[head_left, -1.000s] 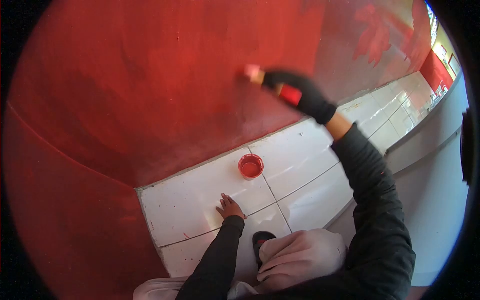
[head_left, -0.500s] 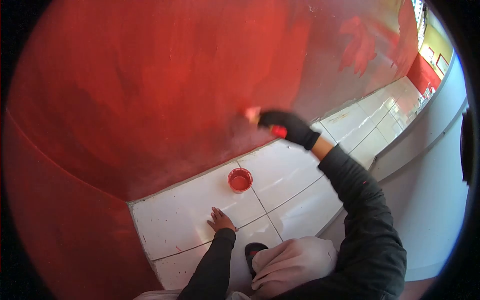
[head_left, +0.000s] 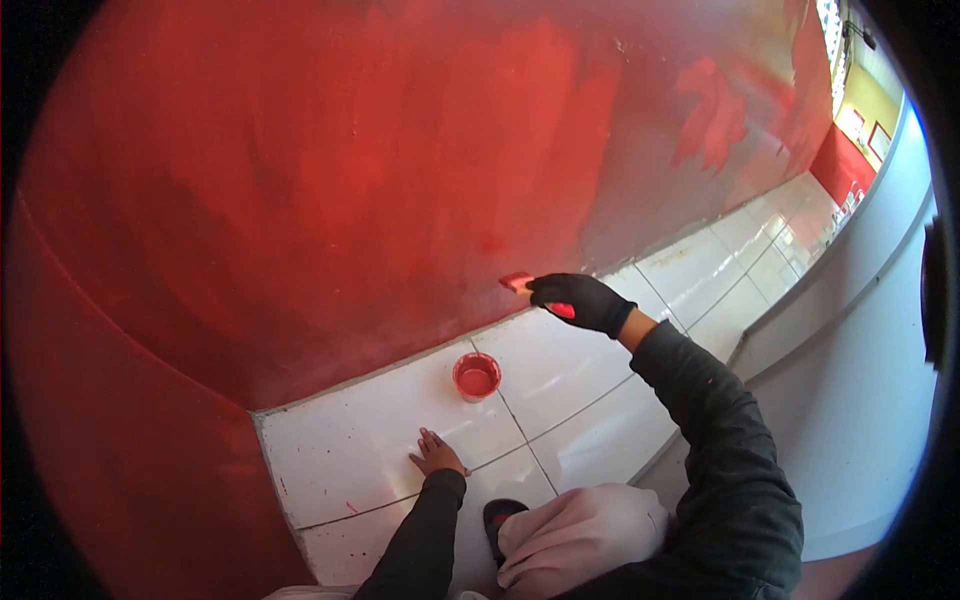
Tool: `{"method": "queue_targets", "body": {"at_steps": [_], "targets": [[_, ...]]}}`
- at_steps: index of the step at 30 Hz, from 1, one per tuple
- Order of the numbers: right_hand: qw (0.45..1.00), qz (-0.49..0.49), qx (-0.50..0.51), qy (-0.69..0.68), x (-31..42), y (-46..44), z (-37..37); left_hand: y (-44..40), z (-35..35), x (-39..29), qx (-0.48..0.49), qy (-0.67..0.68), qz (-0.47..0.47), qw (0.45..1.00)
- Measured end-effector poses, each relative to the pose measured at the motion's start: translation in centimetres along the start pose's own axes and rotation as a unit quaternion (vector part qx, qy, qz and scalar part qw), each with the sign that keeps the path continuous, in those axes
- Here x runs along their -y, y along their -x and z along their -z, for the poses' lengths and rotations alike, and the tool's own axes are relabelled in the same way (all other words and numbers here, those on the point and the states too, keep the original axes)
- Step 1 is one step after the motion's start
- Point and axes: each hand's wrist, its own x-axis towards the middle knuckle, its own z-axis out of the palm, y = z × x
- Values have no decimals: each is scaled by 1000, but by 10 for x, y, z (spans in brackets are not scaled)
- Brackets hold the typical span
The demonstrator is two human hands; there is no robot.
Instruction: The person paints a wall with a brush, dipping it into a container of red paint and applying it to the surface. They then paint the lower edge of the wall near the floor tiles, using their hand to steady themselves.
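Observation:
In a black glove, my right hand (head_left: 585,304) is closed around the handle of a paintbrush (head_left: 516,283). Red paint covers the bristles, which point left near the bottom of the red wall (head_left: 430,170); I cannot tell whether they touch it. My bare left hand (head_left: 437,455) lies flat on the white tiled floor (head_left: 340,450), its fingers spread. Between the hands and close to the wall stands a small tub of red paint (head_left: 476,377), upright and uncovered.
The wall's right part is greyish, with a red leaf shape (head_left: 712,115) on it. Another red wall (head_left: 140,430) meets it at the left corner. A pale curved surface (head_left: 850,400) borders the right side. My shoe (head_left: 500,522) rests on the tiles, which carry small paint spots.
My right hand and the paintbrush have moved down, lower along the wall. My left hand stays flat on the floor. The view has shifted slightly.

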Motion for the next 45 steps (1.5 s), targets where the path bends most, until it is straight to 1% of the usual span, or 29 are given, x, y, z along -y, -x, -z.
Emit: {"method": "queue_targets", "body": {"at_steps": [1,2,3,4,5,7,8,11,13,14,15,16,18,19,21,22,24,25,27,28,29,31,32,35,36,38,40,42,45], "targets": [[1000,4,-1,3,-4,-7,8,1,0,1,3,0,-4,1000],[980,-34,-95,-174,-13,-15,20,1,2,1,7,0,-3,1000],[918,-75,-185,-343,-25,-20,34,0,1,0,6,-2,-7,1000],[952,-25,-254,-170,22,-39,102,-2,-2,0,0,-6,-3,1000],[934,19,-339,-107,14,-46,137,-4,-5,0,-6,-10,-1,1000],[850,97,-508,102,11,-65,202,-8,-9,-1,-7,-21,0,1000],[802,133,-572,110,17,-77,224,-9,-9,-3,-11,-26,9,1000],[838,106,-530,74,5,-93,211,-2,-1,-4,-13,-17,9,1000],[857,117,-429,-261,22,-98,141,0,-7,3,-37,10,-1,999],[869,44,-315,-378,45,-83,115,4,-7,5,-59,10,-11,998],[782,-88,-208,-581,35,-74,72,8,-10,8,-81,13,-18,996],[881,-46,-146,-448,34,-60,31,8,-17,11,-103,25,-13,994],[975,-27,-123,-184,51,-28,-28,13,-27,13,-139,54,-9,989],[971,23,-118,-208,64,-27,-38,16,-30,13,-165,62,-18,984],[995,-6,-33,-96,82,-34,-28,21,-36,18,-188,79,-35,978],[995,5,-34,-89,90,-43,-13,21,-39,18,-199,88,-59,974],[975,-80,-60,-196,112,-61,16,17,-54,21,-223,103,-73,967],[977,-71,-61,-192,127,-67,31,15,-55,22,-238,109,-91,961],[959,-155,-91,-221,154,-78,57,17,-47,23,-260,140,-95,951],[950,-129,-152,-241,162,-79,59,11,-51,23,-247,169,-105,948],[951,-121,-151,-240,171,-80,61,6,-54,23,-233,199,-116,945],[901,-191,-184,-343,188,-83,59,-4,-57,21,-279,196,-116,933],[880,-182,-188,-396,193,-84,54,-8,-58,20,-288,219,-129,923],[848,-225,-167,-450,214,-86,55,-7,-55,14,-303,276,-132,902],[847,-228,-161,-452,212,-84,49,2,-31,13,-278,267,-133,913],[857,-217,-244,-400,200,-79,36,1,-25,7,-245,260,-131,925],[850,-234,-265,-389,190,-75,32,-25,-33,-4,-285,307,-145,896],[832,-249,-311,-386,186,-74,30,-16,-15,-11,-282,349,-147,882],[839,-255,-337,-343,185,-74,29,-19,9,-20,-277,422,-162,848]]}}
